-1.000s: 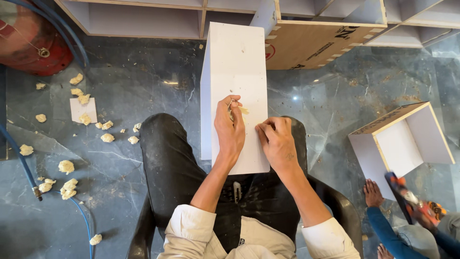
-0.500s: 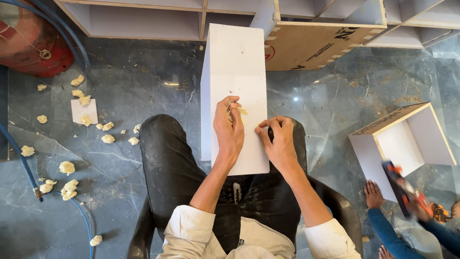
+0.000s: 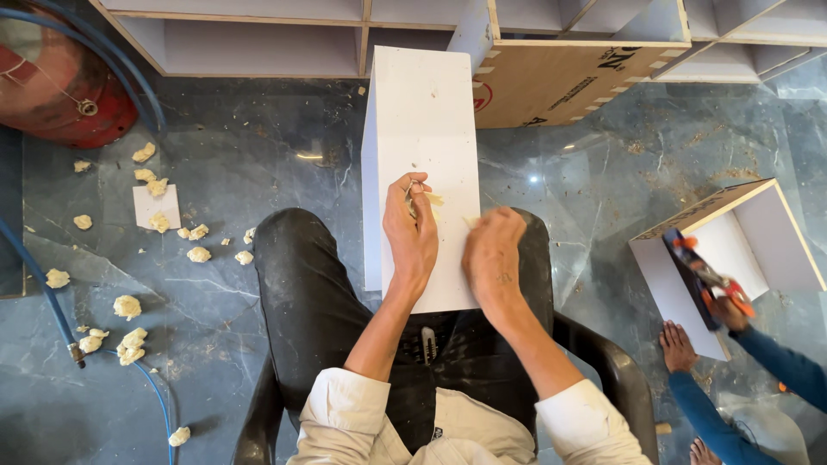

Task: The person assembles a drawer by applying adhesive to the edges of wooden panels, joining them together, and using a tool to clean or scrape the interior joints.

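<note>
Left hand (image 3: 413,231) fingers pinched on a small metal tool against the top face of the white box (image 3: 426,129), beside a yellowish filler smear (image 3: 435,200). Right hand (image 3: 493,251) curled loosely shut, resting on the same face. Box propped across the lap, above a black chair (image 3: 603,362). Yellowish crumbs (image 3: 127,306) scattered over the grey floor (image 3: 258,155) to the left.

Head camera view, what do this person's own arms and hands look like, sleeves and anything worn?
Both forearms are bare. Cream sleeves are rolled up to about the elbows on each arm. The left hand and right hand wear no gloves; no watch shows. A small dark mark sits on the back of the right hand.
</note>
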